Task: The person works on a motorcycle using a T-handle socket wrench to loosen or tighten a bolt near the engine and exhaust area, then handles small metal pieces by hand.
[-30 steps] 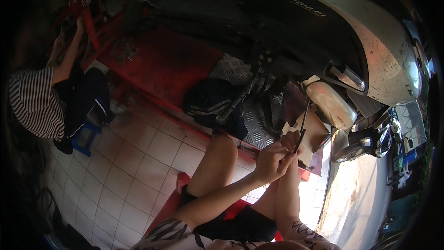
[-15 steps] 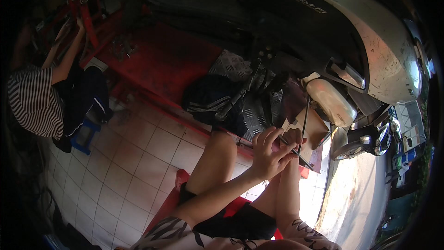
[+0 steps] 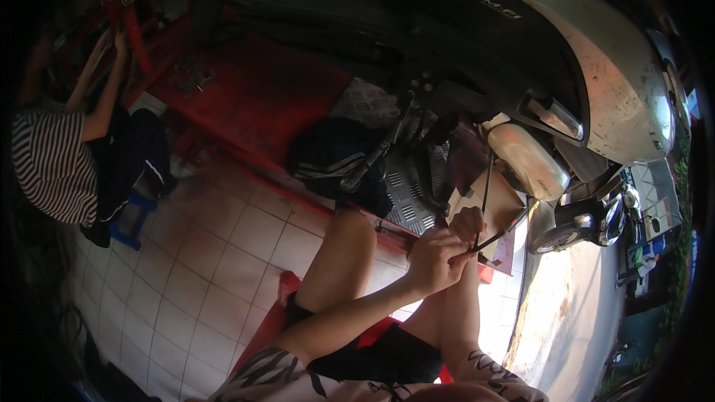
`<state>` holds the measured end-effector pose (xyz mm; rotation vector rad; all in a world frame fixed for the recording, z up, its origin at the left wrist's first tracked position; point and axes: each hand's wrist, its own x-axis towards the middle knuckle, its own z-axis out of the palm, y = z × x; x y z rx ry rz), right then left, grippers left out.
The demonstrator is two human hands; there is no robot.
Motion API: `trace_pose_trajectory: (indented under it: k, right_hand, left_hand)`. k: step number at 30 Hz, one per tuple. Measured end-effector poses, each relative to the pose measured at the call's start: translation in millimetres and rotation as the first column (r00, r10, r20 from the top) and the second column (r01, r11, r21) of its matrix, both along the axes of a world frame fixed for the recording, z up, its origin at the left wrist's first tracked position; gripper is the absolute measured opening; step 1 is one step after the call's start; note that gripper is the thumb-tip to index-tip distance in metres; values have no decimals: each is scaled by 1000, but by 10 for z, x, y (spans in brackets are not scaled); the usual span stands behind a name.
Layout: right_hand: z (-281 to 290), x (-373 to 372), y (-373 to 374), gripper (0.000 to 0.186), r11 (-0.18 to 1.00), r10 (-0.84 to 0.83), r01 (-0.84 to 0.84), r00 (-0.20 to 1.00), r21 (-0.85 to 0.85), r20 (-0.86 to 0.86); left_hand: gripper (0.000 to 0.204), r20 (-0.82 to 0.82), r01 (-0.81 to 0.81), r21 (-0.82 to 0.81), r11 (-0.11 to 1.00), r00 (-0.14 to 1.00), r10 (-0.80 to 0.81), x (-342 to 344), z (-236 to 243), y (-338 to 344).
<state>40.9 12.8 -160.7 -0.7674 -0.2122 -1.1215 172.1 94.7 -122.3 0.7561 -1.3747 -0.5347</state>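
My left hand [image 3: 438,259] is closed, its fingers pinching a thin black cable [image 3: 485,195]. Just beyond it, my right hand [image 3: 468,224] is also closed on the cable, close against the left fingers. One stretch of the cable comes down from the motorbike [image 3: 514,52] beside its cream-coloured cover [image 3: 527,161]. Another stretch slants up to the right from my fingertips. How the two stretches meet is hidden by my hands.
An open cardboard box [image 3: 500,207] lies just past my hands. Dark cloth [image 3: 335,155] rests on the red lift platform [image 3: 253,97]. At left a person in a striped shirt [image 3: 56,160] sits on a blue stool [image 3: 132,219]. Another motorbike [image 3: 577,231] stands outside.
My left hand's fingers have folded in from a more spread pose. The free stretch of cable now points up to the right instead of down. The view has shifted slightly.
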Motion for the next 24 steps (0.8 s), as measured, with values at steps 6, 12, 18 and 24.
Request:
trace_pose_trajectory:
  k: [6, 12, 18, 24]
  right_hand:
    - [12, -1, 17, 33, 999, -18, 18, 1000, 40, 5]
    - [-4, 24, 48, 33, 995, -46, 45, 999, 92, 5]
    - [-25, 44, 65, 33, 988, -80, 78, 997, 137, 3]
    - [-71, 20, 113, 34, 974, -133, 129, 991, 188, 6]
  left_hand:
    - [19, -105, 192, 195, 962, 979, -174, -48, -56, 34]
    - [28, -124, 232, 187, 955, 970, -211, -24, -67, -8]
    - [43, -169, 291, 160, 943, 949, -265, 14, -60, -20]
    - [64, -33, 38, -76, 996, 999, -40, 137, 91, -37]
